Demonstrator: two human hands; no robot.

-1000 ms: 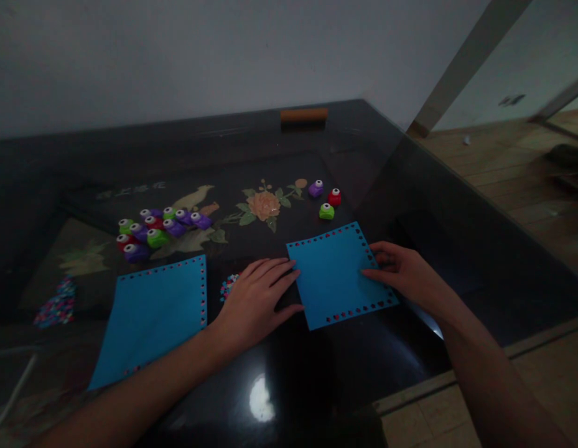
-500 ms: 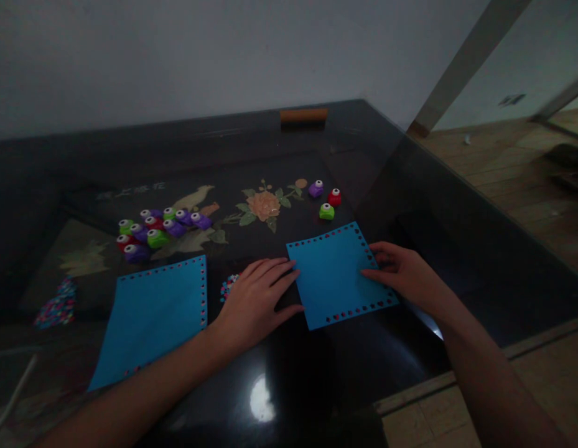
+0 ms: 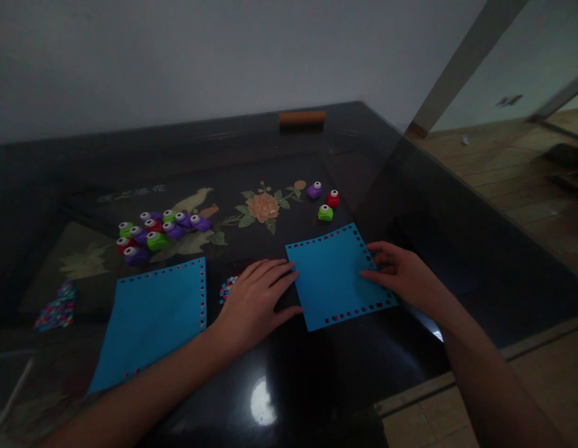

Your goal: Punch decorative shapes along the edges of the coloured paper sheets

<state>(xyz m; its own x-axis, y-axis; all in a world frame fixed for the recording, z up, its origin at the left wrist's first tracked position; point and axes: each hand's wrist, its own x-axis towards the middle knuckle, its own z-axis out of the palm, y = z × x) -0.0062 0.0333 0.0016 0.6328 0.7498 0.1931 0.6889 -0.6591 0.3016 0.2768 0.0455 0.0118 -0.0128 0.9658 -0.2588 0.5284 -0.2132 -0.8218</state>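
A small blue paper square [image 3: 333,274] with punched holes along its edges lies on the dark glass table [image 3: 344,367]. My left hand [image 3: 257,303] rests flat on the table, fingers stretched out, its fingertips touching the square's left edge. My right hand [image 3: 405,274] lies at the square's right edge with fingers extended onto the paper; it holds nothing I can see. A larger blue sheet [image 3: 153,317] with punched edges lies to the left.
Several small purple, green and red paper punches [image 3: 158,230] cluster at the back left; three more punches [image 3: 323,200] stand behind the small square. Punched confetti [image 3: 55,308] lies at the far left, and more confetti [image 3: 227,287] by my left hand. The table edge runs at right.
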